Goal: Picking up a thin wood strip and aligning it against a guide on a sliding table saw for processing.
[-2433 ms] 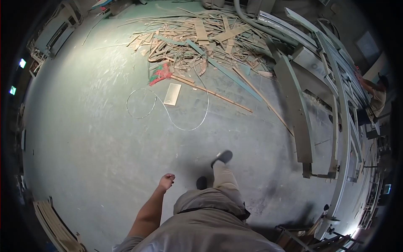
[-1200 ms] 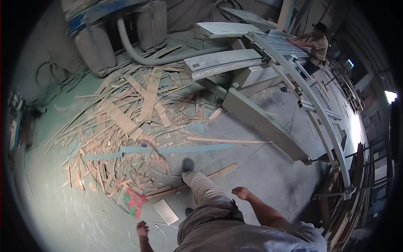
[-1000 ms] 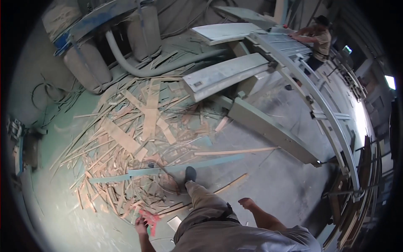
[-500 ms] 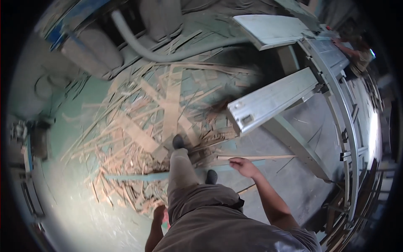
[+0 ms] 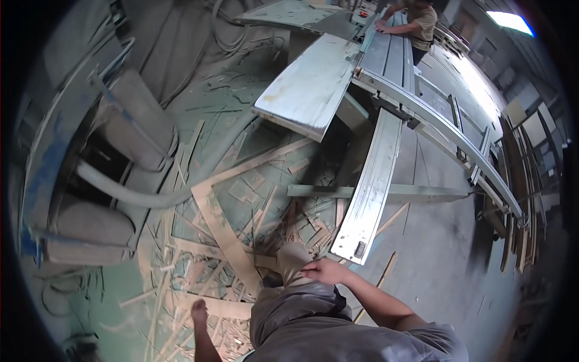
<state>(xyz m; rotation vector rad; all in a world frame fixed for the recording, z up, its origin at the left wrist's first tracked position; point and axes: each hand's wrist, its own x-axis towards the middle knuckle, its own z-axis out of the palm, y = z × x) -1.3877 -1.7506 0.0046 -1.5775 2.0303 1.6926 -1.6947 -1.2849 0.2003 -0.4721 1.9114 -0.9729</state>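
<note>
My right hand (image 5: 325,271) hovers in front of my thigh, by the near end of a long grey metal table extension (image 5: 373,196). It is empty, its fingers loosely stretched. My left hand (image 5: 199,311) hangs low on the left above the scrap wood, its fingers curled in, with nothing showing in them. Beneath it lies a pale flat board (image 5: 220,306) among the strips. Another long pale board (image 5: 224,236) slants across the heap ahead of my leg.
A sliding table saw with a wide metal leaf (image 5: 307,84) and a long rail frame (image 5: 449,136) fills the right. A co-worker (image 5: 422,24) has hands on its far end. Dust bags (image 5: 136,117) and a grey hose (image 5: 129,196) are at left. Loose offcuts litter the floor.
My view has swung right and I have moved nearer the saw. My left hand has come forward and up beside me; my right hand is now closer to my leg.
</note>
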